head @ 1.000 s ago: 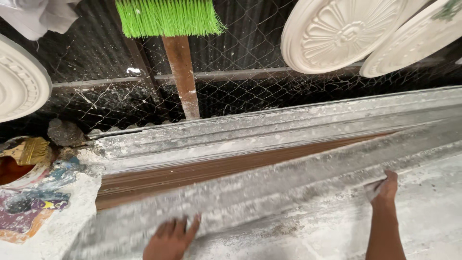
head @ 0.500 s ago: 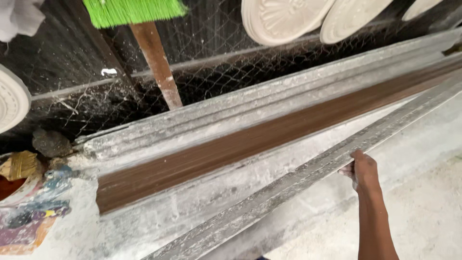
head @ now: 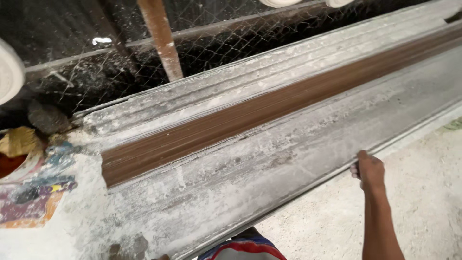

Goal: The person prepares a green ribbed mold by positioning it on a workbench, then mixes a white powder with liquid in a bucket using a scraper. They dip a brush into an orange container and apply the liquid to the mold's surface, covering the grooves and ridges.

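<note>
Your right hand (head: 369,169) reaches out at the end of a straight forearm that rises from the bottom edge of the view, and its fingers are curled closed over the near edge of the long moulding form (head: 269,144), thumb side up, holding that edge. Your left hand does not show; only a bit of striped red, white and blue clothing (head: 243,250) peeks in just below the form's near edge.

Half a second ago the form's near flange was tipped up and stood as a narrow ridge under your right hand; now it lies opened flat and broad, and the view has closed in on it, so the green broom head above has gone out of view and only its wooden handle (head: 161,38) remains behind the form.

The form runs diagonally from lower left to upper right, resting on a dusty plaster-caked desk (head: 423,192). It is grey-white, crusted with dried plaster, with a ribbed brown channel (head: 250,120) running down its middle. Behind it stands chain-link mesh (head: 231,43). At the form's left end lie a paint-stained rag (head: 36,192), a yellow crumpled scrap (head: 19,142) and a dark stone (head: 48,118).
</note>
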